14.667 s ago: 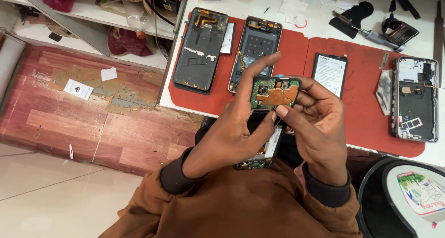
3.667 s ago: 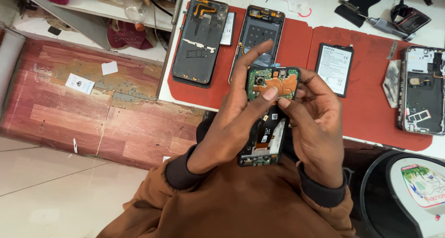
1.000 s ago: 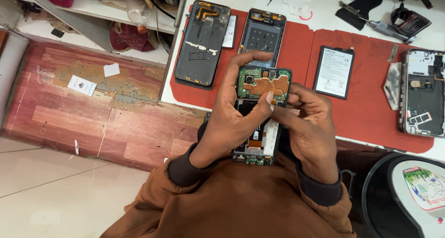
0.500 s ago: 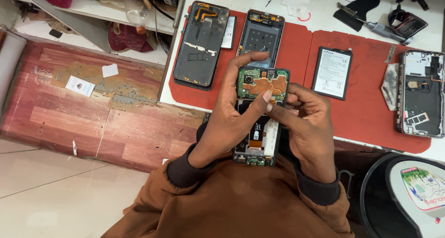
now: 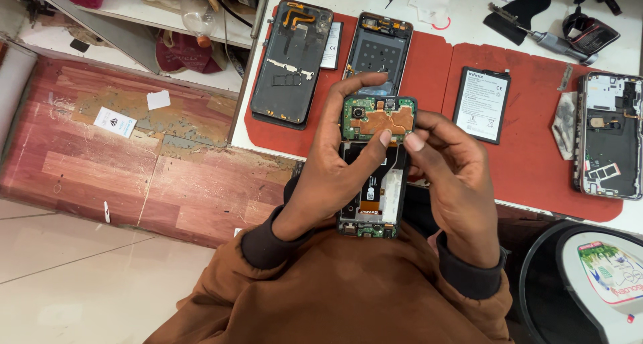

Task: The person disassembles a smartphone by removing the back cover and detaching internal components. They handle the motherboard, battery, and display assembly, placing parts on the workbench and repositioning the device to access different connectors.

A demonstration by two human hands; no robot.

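Circuitry of the opened phone [image 5: 372, 183] faces up, held above the desk's near edge and the person's lap. Compared with a few seconds ago, the phone has settled lower and steadier. Left hand [image 5: 341, 176] wraps its left side, thumb on the green board; right hand [image 5: 452, 176] curls against its right edge, fingertip at the board. Behind lie a red mat [image 5: 429, 69], two phone frames and a battery [image 5: 482, 104].
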